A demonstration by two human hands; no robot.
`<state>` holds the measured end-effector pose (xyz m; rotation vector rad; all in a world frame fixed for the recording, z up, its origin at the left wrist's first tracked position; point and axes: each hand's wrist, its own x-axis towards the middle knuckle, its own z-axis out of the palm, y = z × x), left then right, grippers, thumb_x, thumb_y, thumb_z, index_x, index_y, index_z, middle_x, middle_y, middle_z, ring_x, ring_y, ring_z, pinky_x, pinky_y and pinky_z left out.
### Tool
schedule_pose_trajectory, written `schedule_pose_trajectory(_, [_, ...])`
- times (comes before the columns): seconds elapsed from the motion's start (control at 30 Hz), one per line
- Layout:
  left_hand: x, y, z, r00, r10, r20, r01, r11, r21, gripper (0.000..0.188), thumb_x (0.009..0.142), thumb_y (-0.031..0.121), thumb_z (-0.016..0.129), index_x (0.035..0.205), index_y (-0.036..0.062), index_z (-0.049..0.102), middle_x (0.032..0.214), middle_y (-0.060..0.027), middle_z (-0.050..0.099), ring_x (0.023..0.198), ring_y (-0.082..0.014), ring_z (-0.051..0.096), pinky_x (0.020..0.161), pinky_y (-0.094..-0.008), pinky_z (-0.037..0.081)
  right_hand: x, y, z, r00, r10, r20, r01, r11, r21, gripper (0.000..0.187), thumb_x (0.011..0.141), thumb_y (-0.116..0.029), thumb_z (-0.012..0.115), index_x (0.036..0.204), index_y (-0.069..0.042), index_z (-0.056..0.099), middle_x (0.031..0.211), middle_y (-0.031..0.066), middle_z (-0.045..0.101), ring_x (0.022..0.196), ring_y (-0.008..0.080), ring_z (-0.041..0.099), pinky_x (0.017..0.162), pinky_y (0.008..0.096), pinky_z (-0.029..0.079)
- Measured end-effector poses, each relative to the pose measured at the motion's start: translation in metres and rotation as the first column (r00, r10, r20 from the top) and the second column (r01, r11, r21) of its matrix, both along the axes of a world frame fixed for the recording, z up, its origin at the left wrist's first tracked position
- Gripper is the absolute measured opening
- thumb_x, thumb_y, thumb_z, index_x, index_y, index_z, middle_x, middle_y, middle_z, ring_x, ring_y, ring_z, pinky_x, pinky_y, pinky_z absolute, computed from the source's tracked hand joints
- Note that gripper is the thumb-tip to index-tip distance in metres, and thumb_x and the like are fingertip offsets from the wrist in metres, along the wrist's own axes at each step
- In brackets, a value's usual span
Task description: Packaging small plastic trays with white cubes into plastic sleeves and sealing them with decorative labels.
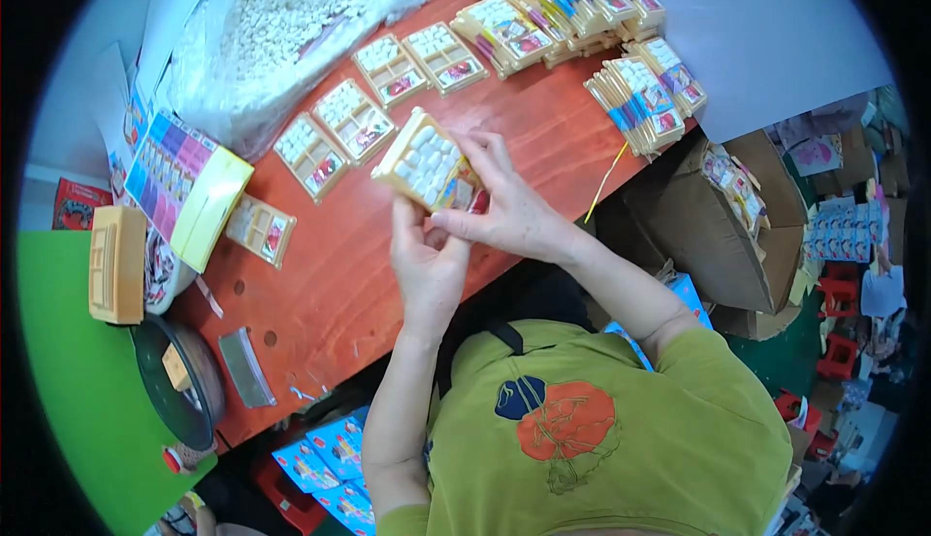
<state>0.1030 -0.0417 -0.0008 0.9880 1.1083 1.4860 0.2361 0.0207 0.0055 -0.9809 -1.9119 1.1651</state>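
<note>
Above the red table, my left hand and my right hand grip a small stack of pale-yellow compartment trays together. The top tray carries white pebble-like pieces and a colourful printed part. My left fingers support its near end from below; my right hand wraps its right side, thumb across the near corner. Just beyond lie several similar trays, their far sections holding white pieces, with red printed parts in near corners. Another tray rests farther left, beside a yellow card piece.
A clear plastic bag of white pieces lies at the back left. Stacks of filled trays stand at the back right, with more bundled trays nearer. A cardboard box sits right; a dark bowl is by the left edge.
</note>
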Motion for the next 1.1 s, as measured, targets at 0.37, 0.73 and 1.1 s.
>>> schedule_pose_trajectory(0.37, [0.015,0.057,0.002,0.991,-0.113,0.077,0.113,0.994,-0.002,0.083,0.090,-0.003,0.059,0.156,0.0026,0.009,0.152,-0.0201,0.036,0.127,-0.0238,0.049,0.092,-0.0291,0.049,0.035,0.155,0.017,0.825,-0.528,0.200,0.424,0.813,0.399,0.082,0.077,-0.035,0.068,0.143,0.003,0.036,0.135,0.0283,0.047,0.126,0.0391,0.049,0.106,0.0425,0.043])
schedule_pose_trajectory(0.73, [-0.028,-0.057,-0.046,0.639,0.238,-0.731,-0.116,0.970,0.215,0.040,0.085,-0.004,0.065,0.124,-0.0043,0.056,0.126,-0.0226,0.059,0.107,-0.0347,0.063,0.088,-0.0393,0.053,0.035,0.197,-0.005,0.418,-0.528,0.739,0.184,0.846,0.500,0.085,0.079,-0.058,0.068,0.145,-0.012,0.042,0.130,0.0253,0.052,0.125,0.0417,0.049,0.098,0.0598,0.041])
schedule_pose_trajectory(1.1, [-0.034,-0.057,-0.052,0.592,0.289,-0.752,-0.064,0.947,0.314,0.039,0.079,-0.005,0.070,0.116,-0.0039,0.059,0.122,-0.0220,0.061,0.102,-0.0390,0.062,0.085,-0.0427,0.052,0.016,0.206,-0.009,0.263,-0.600,0.755,0.173,0.800,0.575,0.093,0.081,-0.060,0.066,0.153,-0.013,0.030,0.137,0.0260,0.047,0.131,0.0411,0.044,0.100,0.0594,0.039])
